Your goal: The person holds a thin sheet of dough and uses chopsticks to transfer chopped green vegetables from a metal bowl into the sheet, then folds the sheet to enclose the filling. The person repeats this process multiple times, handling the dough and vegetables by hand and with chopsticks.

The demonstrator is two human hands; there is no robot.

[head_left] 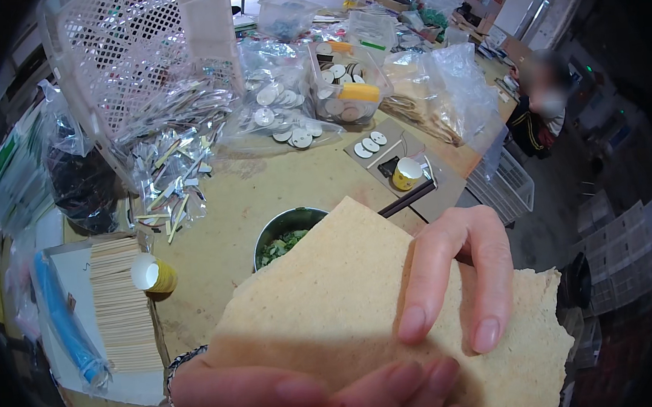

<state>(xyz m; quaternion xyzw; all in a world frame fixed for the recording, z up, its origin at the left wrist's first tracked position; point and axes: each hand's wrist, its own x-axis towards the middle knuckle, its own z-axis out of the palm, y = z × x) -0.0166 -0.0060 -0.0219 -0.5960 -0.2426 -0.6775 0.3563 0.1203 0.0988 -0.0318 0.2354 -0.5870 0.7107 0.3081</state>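
Observation:
A large, thin, pale tan sheet that looks like flatbread (317, 295) fills the near middle, with a ragged, torn right edge. My right hand (459, 270) comes over it from the right, two fingers bent down on its face, gripping it. Along the near edge, my left hand (317, 397) lies across the sheet's lower part with fingers curled against it; part of that hand is cut off by the frame. Behind the flatbread stands a metal bowl (268, 238) with chopped green vegetables, partly hidden. Dark chopsticks (409, 198) stick out past the flatbread's far edge.
A yellow paper cup (408, 173) stands beyond, another paper cup (157, 276) at left by stacked thin sticks (126, 316). Farther back are a white plastic basket (134, 58), bagged strips, and a clear bin (348, 88) of round discs. A person (546, 105) sits at far right.

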